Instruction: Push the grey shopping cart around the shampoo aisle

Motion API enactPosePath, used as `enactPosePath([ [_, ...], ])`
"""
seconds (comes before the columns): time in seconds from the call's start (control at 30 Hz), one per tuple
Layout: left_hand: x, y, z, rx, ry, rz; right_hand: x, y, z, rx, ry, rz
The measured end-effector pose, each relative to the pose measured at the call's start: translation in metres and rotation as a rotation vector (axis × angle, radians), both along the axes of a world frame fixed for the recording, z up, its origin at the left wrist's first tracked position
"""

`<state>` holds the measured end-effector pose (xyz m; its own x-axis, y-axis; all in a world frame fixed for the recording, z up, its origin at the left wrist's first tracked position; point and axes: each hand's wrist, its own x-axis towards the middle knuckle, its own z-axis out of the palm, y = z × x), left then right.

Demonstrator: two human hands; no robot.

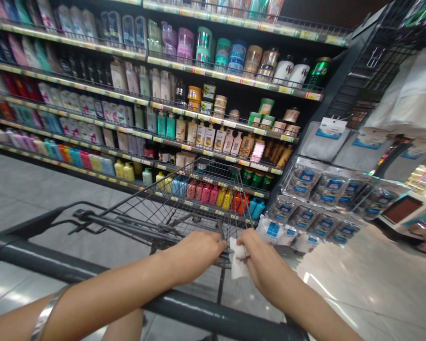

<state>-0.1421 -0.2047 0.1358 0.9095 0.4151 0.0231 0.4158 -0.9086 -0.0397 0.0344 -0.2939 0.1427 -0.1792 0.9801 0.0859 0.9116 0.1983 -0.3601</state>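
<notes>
Both my forearms reach over the dark handlebar point(199, 310) of a shopping cart point(170, 203). Crumpled white tissue point(238, 265) hangs from my right hand point(257, 253), whose fingers are closed round it. Just left of the tissue is my left hand point(202, 253), its fingers curled; whether they hold anything is hidden from this angle. A silver bracelet point(48, 312) circles my left wrist area. Beneath my hands the wire basket of the cart shows no goods that I can make out.
Shelves point(206, 113) of bottles and jars run across beyond the cart. At the right, packaged goods point(301, 180) hang on a rack beside the shelf end. Grey tiled floor point(14, 184) lies left and right of the cart.
</notes>
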Motion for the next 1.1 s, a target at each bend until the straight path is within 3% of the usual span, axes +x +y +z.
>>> enactPosePath([
  [0.1,-0.001,0.002,-0.001,-0.005,-0.002,-0.009,-0.016,0.008,0.007,-0.090,-0.061,0.048],
  [0.27,-0.003,0.001,0.002,-0.052,0.013,-0.008,-0.024,0.003,0.018,-0.122,0.073,0.082],
  [0.43,-0.004,0.000,0.005,-0.060,0.017,-0.002,-0.023,-0.001,0.014,-0.116,-0.002,0.030],
  [0.53,-0.003,0.001,0.005,-0.061,0.012,0.011,-0.017,0.000,0.009,-0.112,-0.090,0.079],
  [0.83,-0.002,-0.001,0.009,-0.053,0.006,0.021,0.016,-0.023,0.011,-0.023,-0.010,0.159],
  [1.1,0.002,-0.004,0.009,-0.043,0.020,0.017,0.037,-0.030,0.017,-0.065,-0.092,-0.013],
])
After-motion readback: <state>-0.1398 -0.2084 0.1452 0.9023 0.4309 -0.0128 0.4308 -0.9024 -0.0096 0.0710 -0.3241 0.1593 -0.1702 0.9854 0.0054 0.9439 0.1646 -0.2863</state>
